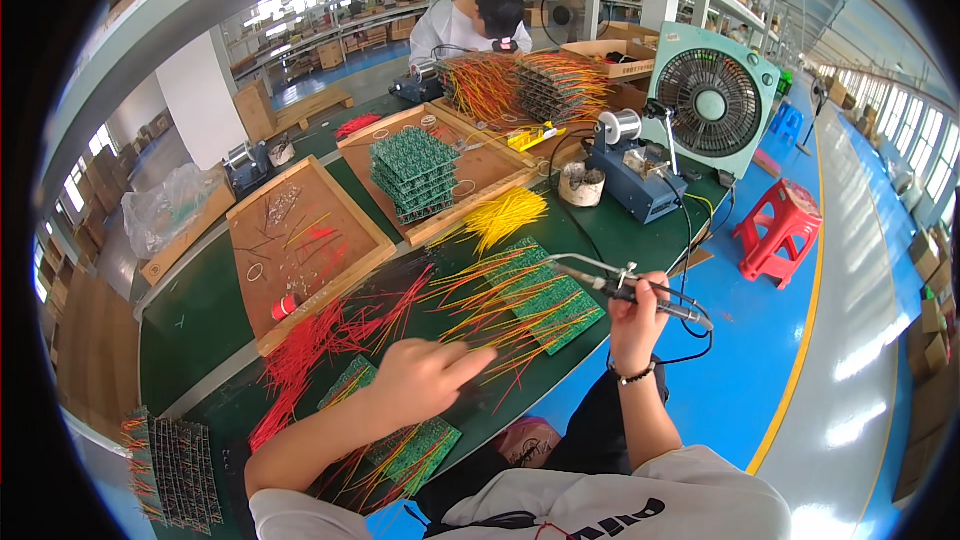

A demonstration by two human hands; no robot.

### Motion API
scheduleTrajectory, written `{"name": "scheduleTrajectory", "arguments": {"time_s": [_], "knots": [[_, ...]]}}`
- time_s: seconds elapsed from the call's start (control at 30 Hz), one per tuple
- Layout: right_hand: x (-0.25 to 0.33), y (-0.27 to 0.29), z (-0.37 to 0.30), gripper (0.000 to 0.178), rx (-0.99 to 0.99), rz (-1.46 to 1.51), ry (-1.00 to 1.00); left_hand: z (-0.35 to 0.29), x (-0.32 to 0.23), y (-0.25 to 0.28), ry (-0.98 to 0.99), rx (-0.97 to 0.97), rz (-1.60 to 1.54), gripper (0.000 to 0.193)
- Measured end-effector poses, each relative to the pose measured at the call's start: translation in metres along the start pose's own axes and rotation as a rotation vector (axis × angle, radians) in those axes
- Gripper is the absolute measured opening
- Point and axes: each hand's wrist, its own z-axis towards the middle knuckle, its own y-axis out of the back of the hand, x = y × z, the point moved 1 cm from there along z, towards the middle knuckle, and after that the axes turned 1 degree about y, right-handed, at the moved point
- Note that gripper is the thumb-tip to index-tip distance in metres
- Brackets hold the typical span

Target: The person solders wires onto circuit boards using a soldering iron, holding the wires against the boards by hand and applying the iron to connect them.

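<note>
Judged step in hand, left to right: soldering of wires to board. Held left hand with index finger outstretched among wires; could not tell whether pinched on any. Found board lying on table, just beyond left hand and under wires. Had right hand clamped on iron, with tip over board; could not tell whether touching. Judged next move to call for steadying one wire and bringing tip to its joint. Counted, left to right: one dark stack, one left tray, one red spool, one red heap, one part-hidden board (possibly two), one green stack, one right tray, one yellow heap, one working board, one iron, one solder spool, one blue station, one square fan, one red stool. Could not count wires; found too many overlapping.
</note>
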Motion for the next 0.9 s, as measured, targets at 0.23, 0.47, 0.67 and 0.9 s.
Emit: {"name": "scheduleTrajectory", "arguments": {"time_s": [0.23,0.47,0.67,0.9], "knots": [[-0.025,-0.03,-0.059,0.016,0.265,-0.036,-0.105,-0.071,-0.017,0.04,0.453,0.0,0.039,0.044],[-0.034,-0.048,-0.074,0.016,0.38,-0.141,-0.179,-0.139,-0.007,0.034,0.76,-0.017,-0.018,0.04],[-0.05,-0.054,-0.074,0.016,0.397,-0.166,-0.213,-0.137,-0.001,0.041,0.812,-0.217,-0.01,0.044],[-0.05,-0.059,-0.084,0.015,0.434,-0.123,-0.296,-0.15,-0.002,0.035,0.847,-0.274,0.039,0.047]]}}
